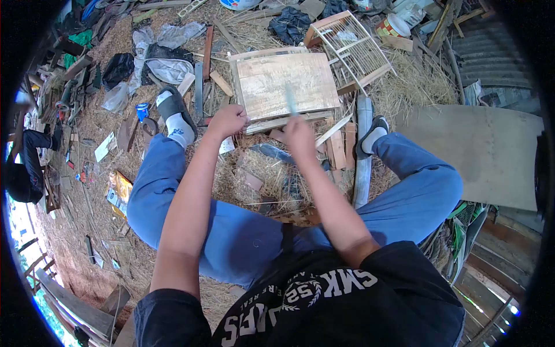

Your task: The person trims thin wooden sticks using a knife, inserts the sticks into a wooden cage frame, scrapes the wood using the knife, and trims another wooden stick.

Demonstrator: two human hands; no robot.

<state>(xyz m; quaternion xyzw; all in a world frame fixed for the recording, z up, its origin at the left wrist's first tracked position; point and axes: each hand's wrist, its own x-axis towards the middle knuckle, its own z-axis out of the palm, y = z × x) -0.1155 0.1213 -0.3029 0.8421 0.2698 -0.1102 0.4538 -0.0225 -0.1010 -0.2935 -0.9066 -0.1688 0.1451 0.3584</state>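
Note:
A wooden panel (283, 84) with a pale, smooth face lies on the ground in front of me, a thin wood strip along its near edge. My left hand (229, 121) is closed at the panel's near left corner; whatever its fingers pinch is hidden or too small to name. My right hand (300, 139), just below the near edge, grips a narrow pale green-grey tool (290, 98). Motion smears this tool, so its kind is unclear; it points away from me over the panel.
A slatted wooden cage-like frame (352, 49) stands behind right. Wood offcuts (336, 144) and straw lie between my feet. A blue can (143, 111) is by my left foot. A large flat sheet (471, 153) lies at right. Another person's leg (37, 141) shows at far left.

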